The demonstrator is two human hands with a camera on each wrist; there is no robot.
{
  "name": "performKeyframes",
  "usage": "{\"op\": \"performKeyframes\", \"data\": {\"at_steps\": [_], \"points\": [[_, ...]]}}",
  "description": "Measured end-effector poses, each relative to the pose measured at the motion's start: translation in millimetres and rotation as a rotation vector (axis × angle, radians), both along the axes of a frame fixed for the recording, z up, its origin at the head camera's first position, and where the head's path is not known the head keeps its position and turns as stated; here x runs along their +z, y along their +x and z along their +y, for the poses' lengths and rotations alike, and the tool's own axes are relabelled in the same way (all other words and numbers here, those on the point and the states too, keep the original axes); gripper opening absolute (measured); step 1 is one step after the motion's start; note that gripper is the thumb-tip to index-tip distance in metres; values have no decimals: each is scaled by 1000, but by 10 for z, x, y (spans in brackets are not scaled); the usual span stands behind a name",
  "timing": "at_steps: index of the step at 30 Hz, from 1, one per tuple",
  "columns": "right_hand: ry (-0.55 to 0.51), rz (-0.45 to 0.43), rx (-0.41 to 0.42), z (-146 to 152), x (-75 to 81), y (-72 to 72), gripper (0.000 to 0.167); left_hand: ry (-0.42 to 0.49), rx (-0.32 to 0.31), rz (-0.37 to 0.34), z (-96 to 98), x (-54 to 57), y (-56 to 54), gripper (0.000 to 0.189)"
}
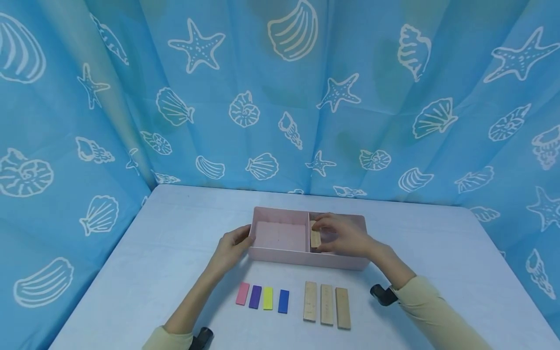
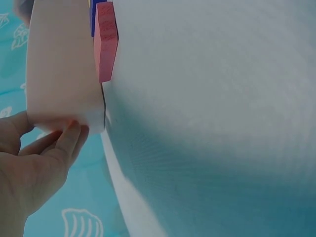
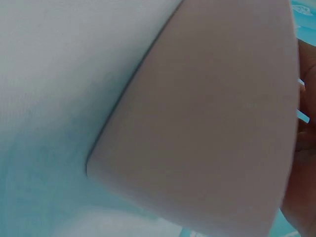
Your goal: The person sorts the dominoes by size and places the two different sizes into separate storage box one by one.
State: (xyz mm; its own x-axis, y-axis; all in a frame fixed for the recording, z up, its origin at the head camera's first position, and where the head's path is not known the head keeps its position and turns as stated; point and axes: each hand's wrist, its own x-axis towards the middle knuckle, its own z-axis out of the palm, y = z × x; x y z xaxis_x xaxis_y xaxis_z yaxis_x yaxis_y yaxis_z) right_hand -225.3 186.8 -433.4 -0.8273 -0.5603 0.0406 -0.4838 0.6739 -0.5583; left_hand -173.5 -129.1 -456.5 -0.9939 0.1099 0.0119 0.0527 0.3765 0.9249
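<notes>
A pink box [image 1: 280, 256] with a divider stands on the table. My right hand [image 1: 343, 236] reaches into its right compartment and pinches a light wooden block [image 1: 315, 234] between thumb and fingers, upright along the divider. In the right wrist view the box wall [image 3: 197, 118] hides most of that hand [image 3: 307, 148] and the block. At the box's left end, my left hand [image 1: 230, 250] grips the wall, thumb by the rim and fingers against the outside; the left wrist view shows this hand [image 2: 42, 163] at the end wall too.
In front of the box lie small pink [image 1: 242, 294], purple [image 1: 255, 297], yellow [image 1: 268, 298] and blue [image 1: 283, 301] blocks. Right of them lie three longer wooden blocks [image 1: 326, 305] in a row. A blue shell-patterned curtain [image 1: 280, 107] hangs behind the white table [image 1: 188, 214].
</notes>
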Motion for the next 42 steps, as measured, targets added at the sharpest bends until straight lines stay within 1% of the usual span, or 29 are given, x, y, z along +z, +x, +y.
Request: {"op": "performKeyframes", "data": {"at_steps": [7, 14, 20, 28, 35, 42], "points": [[33, 9, 58, -52, -118, -60, 44, 2, 7, -12, 5, -3, -8, 46], [42, 2, 57, -99, -175, -93, 31, 6, 10, -16, 2, -6, -15, 46], [61, -4, 51, -131, -161, -93, 31, -2, 14, -13, 13, 0, -20, 46], [74, -16, 45, -138, -166, -85, 30, -4, 24, -15, 18, -18, -17, 45], [65, -29, 38, -139, -174, -89, 27, 10, 40, -38, 17, -29, -13, 47], [51, -22, 32, -118, -160, -70, 25, 8, 28, -20, 10, -24, -2, 47]]}}
